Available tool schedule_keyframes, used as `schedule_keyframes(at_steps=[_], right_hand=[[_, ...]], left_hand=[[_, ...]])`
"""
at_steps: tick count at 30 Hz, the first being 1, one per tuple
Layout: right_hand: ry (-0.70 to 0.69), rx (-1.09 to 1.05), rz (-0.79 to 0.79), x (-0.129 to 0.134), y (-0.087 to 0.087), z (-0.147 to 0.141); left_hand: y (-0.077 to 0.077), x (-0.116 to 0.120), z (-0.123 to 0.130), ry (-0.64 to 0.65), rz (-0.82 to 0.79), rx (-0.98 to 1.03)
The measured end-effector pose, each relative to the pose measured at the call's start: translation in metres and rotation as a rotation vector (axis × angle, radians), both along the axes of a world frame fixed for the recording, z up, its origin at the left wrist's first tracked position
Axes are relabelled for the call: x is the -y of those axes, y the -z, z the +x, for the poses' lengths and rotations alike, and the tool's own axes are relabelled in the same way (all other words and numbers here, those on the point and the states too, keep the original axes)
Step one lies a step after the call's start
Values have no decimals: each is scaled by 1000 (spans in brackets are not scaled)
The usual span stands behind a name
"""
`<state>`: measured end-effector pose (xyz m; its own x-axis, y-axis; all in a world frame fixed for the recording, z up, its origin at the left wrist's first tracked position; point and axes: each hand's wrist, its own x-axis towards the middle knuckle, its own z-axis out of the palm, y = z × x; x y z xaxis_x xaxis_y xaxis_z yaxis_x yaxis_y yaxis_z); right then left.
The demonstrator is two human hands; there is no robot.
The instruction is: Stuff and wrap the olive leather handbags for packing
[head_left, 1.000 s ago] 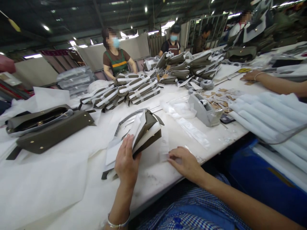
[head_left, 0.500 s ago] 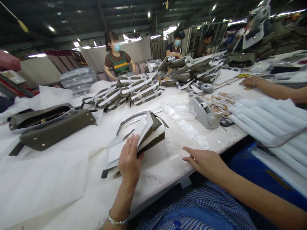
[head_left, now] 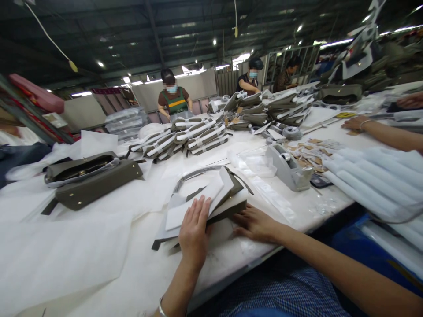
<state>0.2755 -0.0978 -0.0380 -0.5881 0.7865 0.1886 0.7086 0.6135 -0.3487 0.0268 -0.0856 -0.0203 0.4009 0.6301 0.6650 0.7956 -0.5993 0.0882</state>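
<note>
A flattened olive-green handbag (head_left: 231, 198) lies on the table in front of me, layered with white packing sheet (head_left: 198, 207). Its handle, wrapped in clear film, loops away at the far side. My left hand (head_left: 194, 231) holds the bag's near left part, fingers extended over the white sheet and thumb by the folded edge. At the bag's right end is my right hand (head_left: 256, 223), its fingers apart and reaching in beneath the raised edge. The bag partly covers those fingertips, and I see nothing held there.
Another olive handbag (head_left: 99, 180) stands at left beside white sheets (head_left: 66, 255). Wrapped bags (head_left: 194, 136) are piled farther back. A grey tape dispenser (head_left: 287, 169), paper tags (head_left: 310, 154) and white padded rolls (head_left: 380, 176) are at right. A co-worker's hand (head_left: 355, 124) rests beyond; other people work behind.
My right hand has moved left from the bare table to the bag's right edge, its fingertips now under it. My left hand stays on the bag. The camera view has shifted.
</note>
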Motion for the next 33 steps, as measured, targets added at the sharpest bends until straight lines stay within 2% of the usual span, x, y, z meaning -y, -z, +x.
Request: schedule_keyframes(at_steps=[5, 7, 11, 15, 18, 20, 23, 26, 29, 31, 33], right_hand=[[201, 53, -54, 16, 10, 8], [228, 80, -75, 27, 12, 13], [176, 140, -82, 38, 7, 22], [132, 137, -57, 30, 6, 22], [119, 110, 49, 30, 13, 21], [88, 52, 192, 38, 15, 23], [25, -85, 433, 53, 5, 26], [-5, -80, 575, 53, -22, 26], [-2, 102, 553, 34, -43, 26], [7, 202, 504, 20, -45, 28], [20, 243, 486, 10, -38, 32]], left_hand=[[16, 1, 12, 14, 64, -138], [21, 2, 16, 18, 81, -177], [22, 5, 23, 29, 101, -183], [19, 6, 28, 30, 76, -170], [20, 5, 30, 25, 61, -166], [21, 5, 31, 21, 68, -166], [24, 5, 32, 36, 89, -189], [26, 7, 33, 47, 91, -218], [27, 10, 35, 46, 93, -234], [28, 12, 37, 43, 96, -246], [28, 14, 40, 30, 96, -258]])
